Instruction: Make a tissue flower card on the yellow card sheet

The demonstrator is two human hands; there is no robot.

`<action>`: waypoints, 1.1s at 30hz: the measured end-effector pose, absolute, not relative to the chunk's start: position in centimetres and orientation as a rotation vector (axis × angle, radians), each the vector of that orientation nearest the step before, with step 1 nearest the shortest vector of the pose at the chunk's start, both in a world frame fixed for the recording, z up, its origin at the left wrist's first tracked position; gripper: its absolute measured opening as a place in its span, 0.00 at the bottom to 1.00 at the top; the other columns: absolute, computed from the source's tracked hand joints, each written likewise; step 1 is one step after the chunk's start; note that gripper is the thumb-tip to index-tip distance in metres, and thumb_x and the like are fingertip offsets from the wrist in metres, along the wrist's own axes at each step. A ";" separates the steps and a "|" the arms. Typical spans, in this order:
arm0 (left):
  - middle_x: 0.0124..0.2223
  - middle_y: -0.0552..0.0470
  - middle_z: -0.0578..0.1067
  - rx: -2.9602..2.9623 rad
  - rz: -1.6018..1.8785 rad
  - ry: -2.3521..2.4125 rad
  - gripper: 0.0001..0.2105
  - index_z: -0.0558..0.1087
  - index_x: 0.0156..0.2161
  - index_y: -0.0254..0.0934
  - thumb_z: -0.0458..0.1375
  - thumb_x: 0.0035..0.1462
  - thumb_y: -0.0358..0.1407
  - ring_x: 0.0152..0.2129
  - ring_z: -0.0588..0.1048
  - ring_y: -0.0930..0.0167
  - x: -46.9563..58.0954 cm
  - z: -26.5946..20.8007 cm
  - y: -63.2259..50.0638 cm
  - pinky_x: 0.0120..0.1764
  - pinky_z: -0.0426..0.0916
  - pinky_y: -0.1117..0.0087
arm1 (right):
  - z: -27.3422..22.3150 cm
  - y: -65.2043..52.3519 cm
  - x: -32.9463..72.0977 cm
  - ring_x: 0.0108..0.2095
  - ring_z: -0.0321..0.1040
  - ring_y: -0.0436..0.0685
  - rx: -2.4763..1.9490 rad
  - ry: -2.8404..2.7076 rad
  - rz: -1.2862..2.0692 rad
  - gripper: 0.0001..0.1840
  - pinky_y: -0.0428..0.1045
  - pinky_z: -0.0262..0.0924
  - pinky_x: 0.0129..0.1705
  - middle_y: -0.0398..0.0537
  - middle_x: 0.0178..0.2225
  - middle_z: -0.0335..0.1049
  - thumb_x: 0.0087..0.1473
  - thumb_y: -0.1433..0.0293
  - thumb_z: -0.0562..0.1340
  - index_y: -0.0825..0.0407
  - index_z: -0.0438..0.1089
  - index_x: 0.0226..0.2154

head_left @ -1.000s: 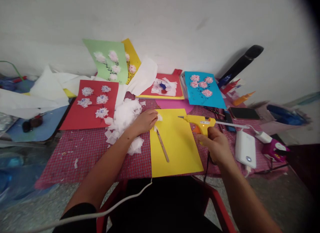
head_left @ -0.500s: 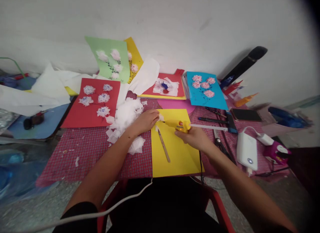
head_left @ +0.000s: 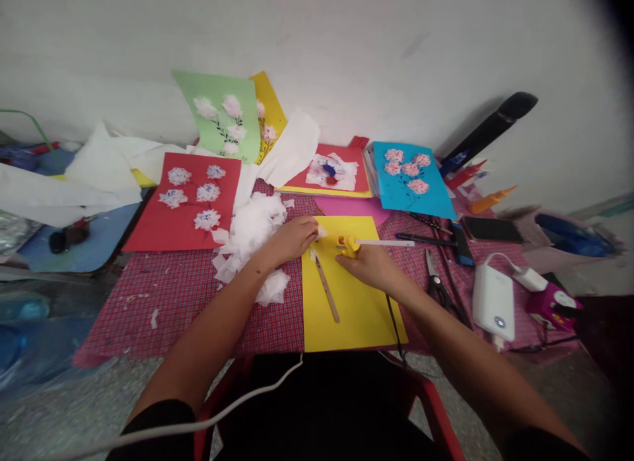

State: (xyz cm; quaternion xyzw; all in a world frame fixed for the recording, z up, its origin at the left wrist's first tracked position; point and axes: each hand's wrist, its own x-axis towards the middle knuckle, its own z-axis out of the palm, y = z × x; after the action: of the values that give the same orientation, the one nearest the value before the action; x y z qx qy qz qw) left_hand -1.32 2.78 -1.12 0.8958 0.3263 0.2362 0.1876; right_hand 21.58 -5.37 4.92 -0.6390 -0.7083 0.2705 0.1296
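Note:
My right hand (head_left: 369, 264) is closed around a yellow glue gun (head_left: 350, 246), with a long white glue stick (head_left: 389, 243) poking out of its back. Pinched in the fingertips of my left hand (head_left: 297, 238) is a small piece of white tissue paper (head_left: 322, 232). Both hands are over the upper part of a yellow sheet of paper (head_left: 354, 316). A slim light-coloured stick (head_left: 327, 292) lies on that sheet, with a scrap of white at its upper tip. Beside my left wrist spreads a heap of cut white tissue squares (head_left: 250, 226).
Flower pictures on red (head_left: 148, 213), green (head_left: 185, 84) and blue paper (head_left: 391, 200) surround the work area. A paint-stained tissue (head_left: 347, 174) lies at the back. To the right are scissors (head_left: 436, 286), a phone (head_left: 493, 230) and a white power bank (head_left: 494, 302). The gun's black cord (head_left: 395, 322) crosses the yellow sheet.
My right hand and the glue gun have shifted slightly left and turned, so the nozzle no longer shows clearly. My left hand stays almost in place with the tissue piece.

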 end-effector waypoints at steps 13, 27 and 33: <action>0.48 0.42 0.77 2.547 0.630 0.929 0.11 0.73 0.43 0.35 0.48 0.71 0.32 0.50 0.75 0.63 -1.2 -0.7 2.7 0.55 0.71 0.60 | 5.1 -4.9 21.4 0.37 0.76 0.62 -1.908 -2.086 0.751 0.08 0.48 0.59 0.33 0.53 0.33 0.81 0.57 0.65 0.65 0.52 0.78 0.37; 0.48 0.43 0.76 2.546 0.605 0.964 0.10 0.72 0.43 0.36 0.48 0.71 0.33 0.49 0.75 0.63 -1.1 -0.5 2.6 0.54 0.72 0.60 | 4.9 -4.6 21.4 0.36 0.76 0.64 -1.890 -2.126 0.698 0.08 0.50 0.59 0.34 0.55 0.33 0.81 0.58 0.65 0.64 0.52 0.78 0.35; 0.48 0.44 0.76 2.549 0.604 0.959 0.10 0.72 0.43 0.36 0.48 0.71 0.33 0.49 0.75 0.63 -1.1 -0.6 2.6 0.54 0.72 0.60 | 4.7 -4.7 21.6 0.34 0.75 0.63 -1.928 -2.138 0.687 0.11 0.50 0.58 0.33 0.56 0.33 0.81 0.59 0.63 0.62 0.53 0.78 0.36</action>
State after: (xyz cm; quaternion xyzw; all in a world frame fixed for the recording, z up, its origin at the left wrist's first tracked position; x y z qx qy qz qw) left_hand -1.10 2.64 -0.57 0.8996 0.3384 0.2132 0.1753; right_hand 21.64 -4.71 4.72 -0.6488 -0.7193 0.2312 0.0909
